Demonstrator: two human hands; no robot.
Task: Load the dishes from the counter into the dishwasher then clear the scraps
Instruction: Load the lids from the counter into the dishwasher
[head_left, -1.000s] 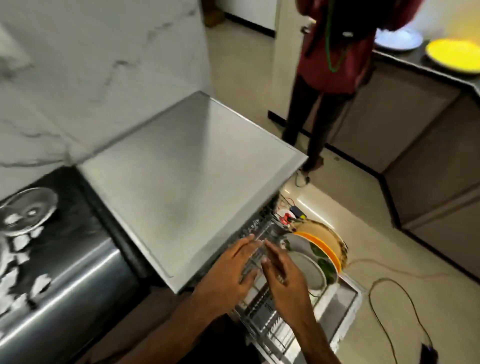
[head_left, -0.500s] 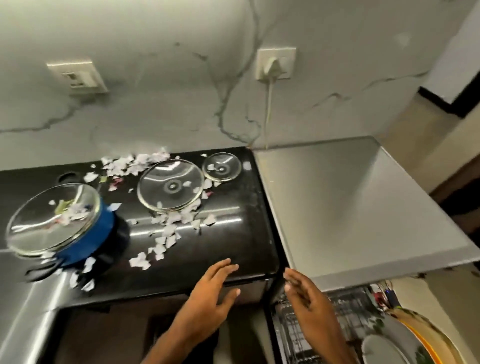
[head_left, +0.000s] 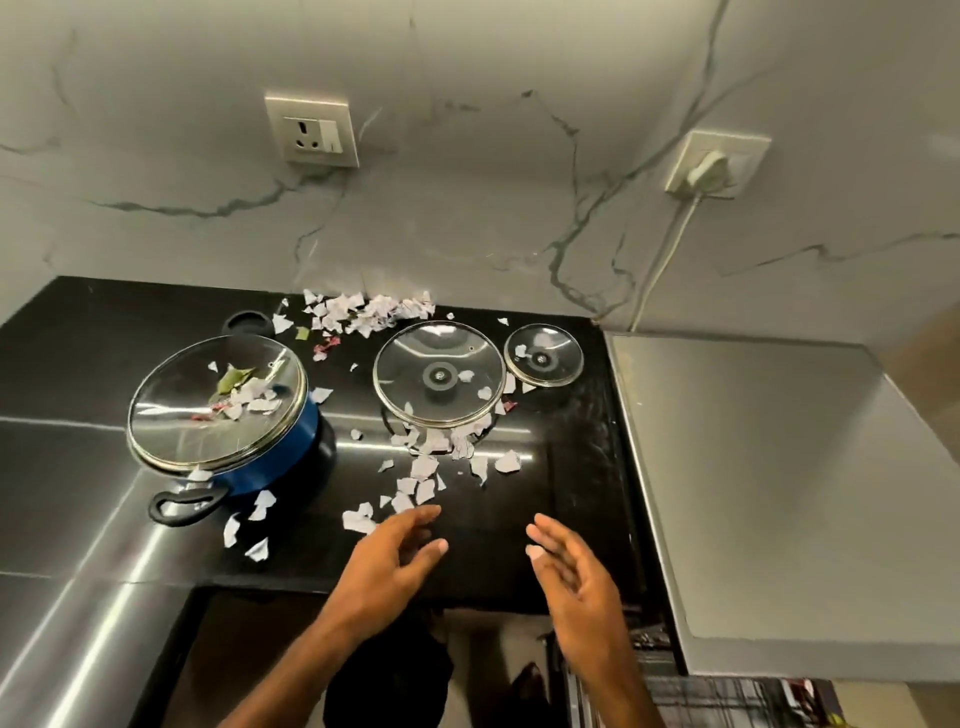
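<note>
a pale grey wall with dark marble veins (head_left: 467, 218) fills the upper half of the view. below it lies a glossy black stone surface (head_left: 582, 467), and just beside its right edge sits a flat grey metal top (head_left: 779, 493), with a dark wire rack (head_left: 722, 699) showing under its front edge at the bottom right.

on the left of the surface stands a round blue pot (head_left: 304, 441) with a black loop handle (head_left: 187, 504) facing the viewer; a large steel-rimmed glass lid (head_left: 215, 400) covers it and carries paper bits and a green leaf piece (head_left: 234, 376). near the middle back a medium glass lid (head_left: 439, 374) lies flat, and just to its right, apart from it, lies a small glass lid (head_left: 543, 356).

the left hand (head_left: 384, 566) and the right hand (head_left: 576, 587) hover over the front edge of the surface, side by side and apart. both have their fingers spread and relaxed, holding nothing; the left fingertips are just beside the nearest scraps, and i cannot tell whether they touch.

a white wall socket (head_left: 311, 130) sits above the pot; a second one at the right holds a white plug (head_left: 709, 169) with a white cable (head_left: 665, 249) running down.

torn white paper scraps (head_left: 423, 467) are strewn along the wall, round both lids and by the pot.
</note>
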